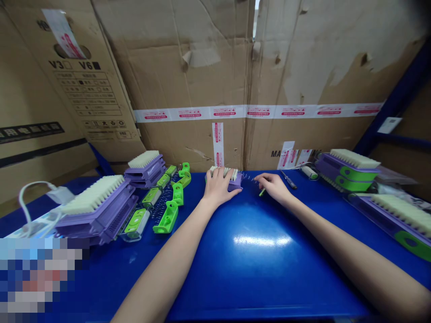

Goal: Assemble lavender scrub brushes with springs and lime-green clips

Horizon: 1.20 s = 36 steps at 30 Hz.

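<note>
Fingers spread, my left hand (217, 184) lies over a purple brush (238, 181) with pale bristles at the far middle of the blue table, gripping it with the thumb along its near side. Part of the brush is hidden under the hand. From the brush's right side a thin coiled wire (248, 176) runs to my right hand (272, 186), whose thumb and forefinger pinch its end. A small green piece (261, 192) pokes out below the right fingers; whether they hold it, I cannot tell. Just right of that hand lies a screwdriver (289, 181).
Stacked purple brushes (96, 202) and clear-and-green cases (136, 222) stand left, beside coiled springs (163, 202) and bright green handle parts (167, 217). More brushes (350, 168) sit at right. Cardboard (188, 80) walls the back; a white cable (25, 193) is at far left.
</note>
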### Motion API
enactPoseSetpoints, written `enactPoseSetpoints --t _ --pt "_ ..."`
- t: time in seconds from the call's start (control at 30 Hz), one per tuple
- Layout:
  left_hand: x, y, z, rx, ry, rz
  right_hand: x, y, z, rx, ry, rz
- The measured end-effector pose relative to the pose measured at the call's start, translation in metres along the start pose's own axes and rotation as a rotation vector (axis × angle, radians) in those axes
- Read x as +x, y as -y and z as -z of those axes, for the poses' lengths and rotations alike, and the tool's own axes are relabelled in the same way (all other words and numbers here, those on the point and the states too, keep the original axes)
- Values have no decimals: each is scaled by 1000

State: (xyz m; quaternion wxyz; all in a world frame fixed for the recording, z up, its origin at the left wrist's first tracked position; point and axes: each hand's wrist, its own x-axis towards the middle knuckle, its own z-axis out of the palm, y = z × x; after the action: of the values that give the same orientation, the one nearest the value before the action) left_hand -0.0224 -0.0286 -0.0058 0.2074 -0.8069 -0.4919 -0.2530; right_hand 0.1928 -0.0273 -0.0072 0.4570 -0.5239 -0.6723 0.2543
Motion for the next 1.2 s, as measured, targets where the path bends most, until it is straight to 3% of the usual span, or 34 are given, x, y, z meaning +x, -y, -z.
enactPoseSetpoints --t 0.2,0.33,0.5,0.7,1.0,1.2 --pt "3 3 9 83 0 6 2 6 16 51 -43 -188" --pt "6 4 15 101 -2 9 5 0 24 159 -47 -234" --pt "7 4 18 82 18 21 7 -6 30 453 -11 -292" --pt "5 6 17 44 98 44 3 4 27 758 123 -311" --pt "2 11 14 -37 -24 -85 4 7 27 932 129 -289" --pt "2 8 12 -217 -244 -108 4 13 28 970 73 -251"
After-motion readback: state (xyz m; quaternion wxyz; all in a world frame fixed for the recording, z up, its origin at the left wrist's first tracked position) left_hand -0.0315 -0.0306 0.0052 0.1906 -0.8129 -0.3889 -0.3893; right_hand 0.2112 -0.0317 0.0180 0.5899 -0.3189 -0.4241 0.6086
